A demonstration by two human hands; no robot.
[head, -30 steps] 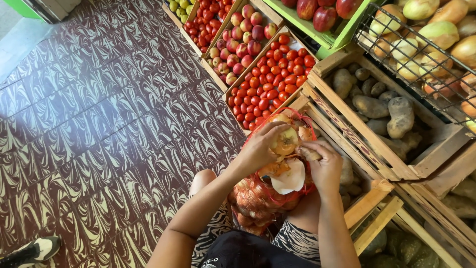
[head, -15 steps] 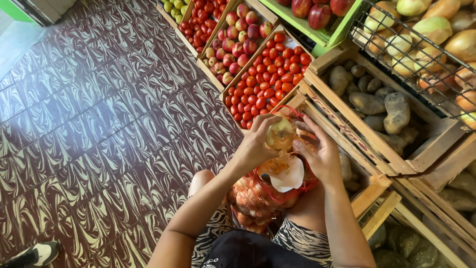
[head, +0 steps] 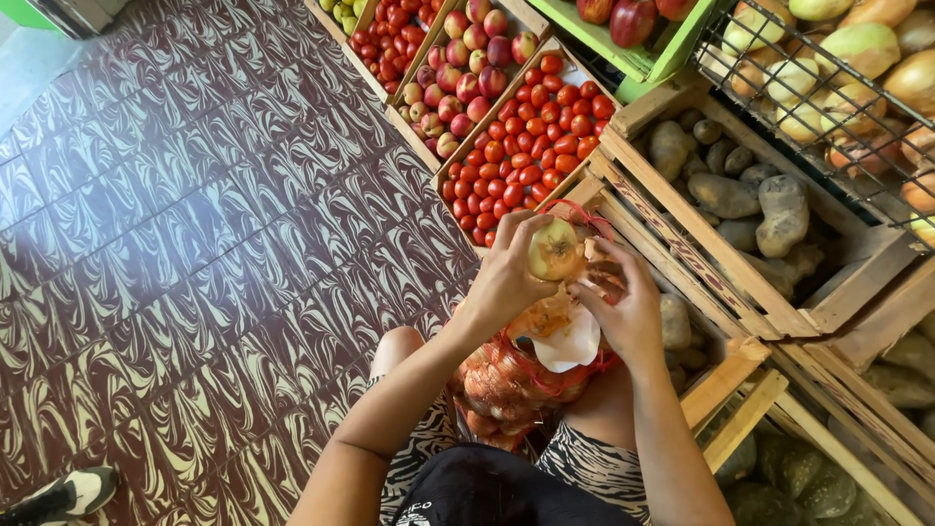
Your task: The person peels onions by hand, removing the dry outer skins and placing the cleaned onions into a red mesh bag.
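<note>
My left hand (head: 506, 278) grips a yellowish onion (head: 555, 249) above the mouth of a red net sack (head: 511, 375) full of onions, which rests on my lap. My right hand (head: 623, 307) is beside it on the right, fingers curled over the sack's open top and loose onion skin (head: 570, 336). What the right fingers grip is partly hidden.
Wooden crates stand ahead: small red tomatoes (head: 531, 161), peaches or apples (head: 467, 73), potatoes (head: 740, 195). A wire basket (head: 847, 97) of large pale fruit is at top right. Patterned dark red floor tiles (head: 195, 244) spread left. A shoe (head: 63, 495) shows at bottom left.
My left hand has lifted the onion slightly higher out of the sack. The right hand has shifted up along the sack's opening.
</note>
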